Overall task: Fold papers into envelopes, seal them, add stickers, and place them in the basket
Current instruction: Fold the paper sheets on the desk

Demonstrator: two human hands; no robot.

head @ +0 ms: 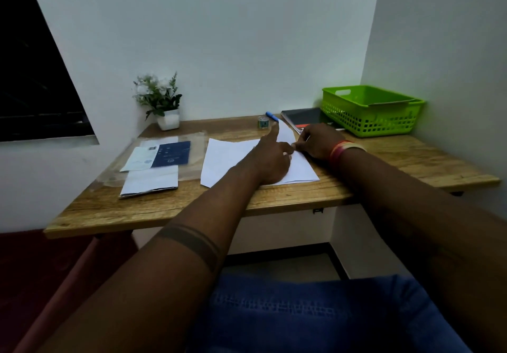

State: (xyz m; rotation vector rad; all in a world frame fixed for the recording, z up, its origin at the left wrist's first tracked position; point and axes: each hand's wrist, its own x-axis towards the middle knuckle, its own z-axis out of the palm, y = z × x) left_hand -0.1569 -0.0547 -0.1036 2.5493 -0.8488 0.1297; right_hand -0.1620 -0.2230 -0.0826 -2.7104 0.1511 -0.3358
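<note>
Here, a white sheet of paper (227, 158) lies flat at the middle of a wooden tabletop (397, 158), under both hands. The left hand (270, 158) rests on the sheet with its index finger stretched toward twelve o'clock, the other fingers (286, 151) curled, lifting a folded corner of the paper. At three o'clock from it, the right hand (318, 141) pinches the paper's edge, fingertips touching those of the left hand. A green plastic basket (373, 122) with a lattice wall stands at two o'clock from the hands, well apart. Just beside the basket lies a dark notebook (304, 118); near it, at twelve o'clock, are a blue pen (271, 116) and a small clear object too blurred to name. At nine o'clock, a clear plastic sleeve (194, 138) holds printed sheets. A potted plant (162, 100) stands at eleven o'clock.
</note>
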